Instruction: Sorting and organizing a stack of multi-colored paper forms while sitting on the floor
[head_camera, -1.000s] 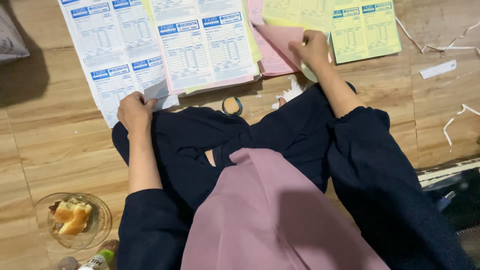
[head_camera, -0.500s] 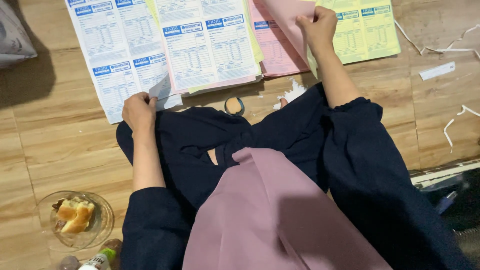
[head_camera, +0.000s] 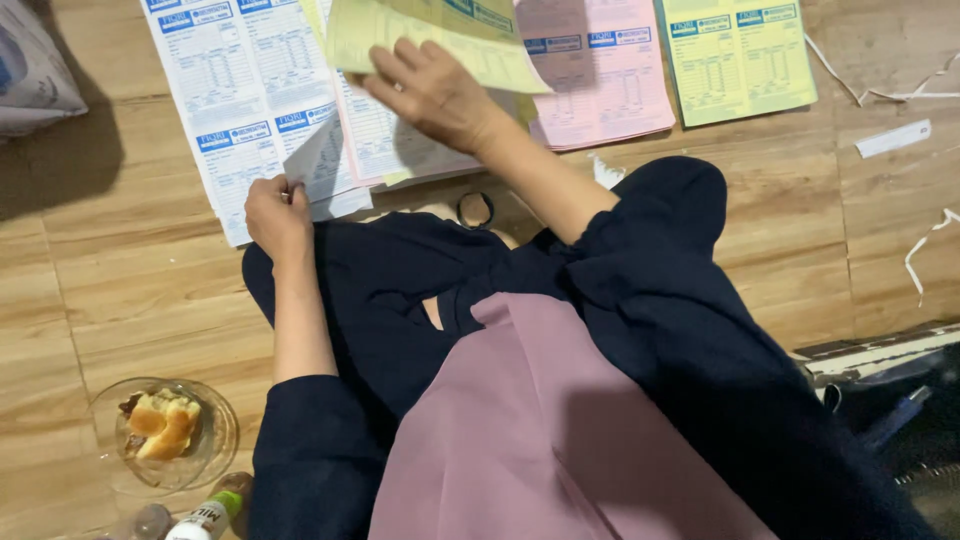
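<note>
I sit on a wood-pattern floor with printed form sheets spread in front of me. My left hand (head_camera: 278, 212) pinches the lifted lower corner of a white form sheet (head_camera: 240, 90). My right hand (head_camera: 435, 95) holds a yellow form sheet (head_camera: 440, 35) in the air above the white and pink stacks. A pink form sheet (head_camera: 600, 75) lies flat to the right of it, and another yellow form sheet (head_camera: 735, 55) lies further right. A small dark ring (head_camera: 475, 210) rests on the floor near my knees.
A glass dish with a piece of bread (head_camera: 165, 430) stands at the lower left beside a small bottle (head_camera: 205, 515). Torn white paper strips (head_camera: 895, 138) lie at the right. A grey bag (head_camera: 35, 70) sits at the upper left. Dark objects lie at the lower right.
My right hand has moved left from the pink sheet, carrying a yellow sheet over the white stack. My left hand has lifted the white sheet's corner a little.
</note>
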